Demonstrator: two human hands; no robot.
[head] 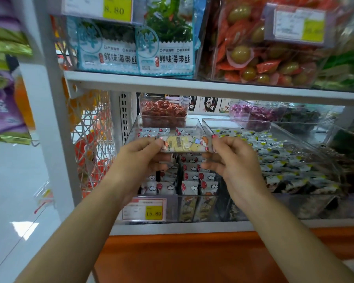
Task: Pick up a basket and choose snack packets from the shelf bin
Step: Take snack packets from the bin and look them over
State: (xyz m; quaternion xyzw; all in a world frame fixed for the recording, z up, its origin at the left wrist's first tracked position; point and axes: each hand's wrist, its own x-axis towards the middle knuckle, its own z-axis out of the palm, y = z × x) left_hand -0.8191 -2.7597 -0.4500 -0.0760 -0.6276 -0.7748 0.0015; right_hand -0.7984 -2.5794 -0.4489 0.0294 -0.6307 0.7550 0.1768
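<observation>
Nearest, the left hand [139,154] and the right hand [231,158] each pinch in their grip one end of a long cartoon-printed clear snack packet [185,144], at twelve o'clock over the clear plastic shelf bin [131,130]; choosing seems in hand, and next it needs a basket, which is not visible.

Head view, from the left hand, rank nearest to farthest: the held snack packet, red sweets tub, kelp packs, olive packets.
1. The snack packet: pinched by the left hand itself.
2. The red sweets tub: just beyond, lower shelf.
3. The kelp packs: shelf above.
4. The olive packets: shelf above, far right.
</observation>
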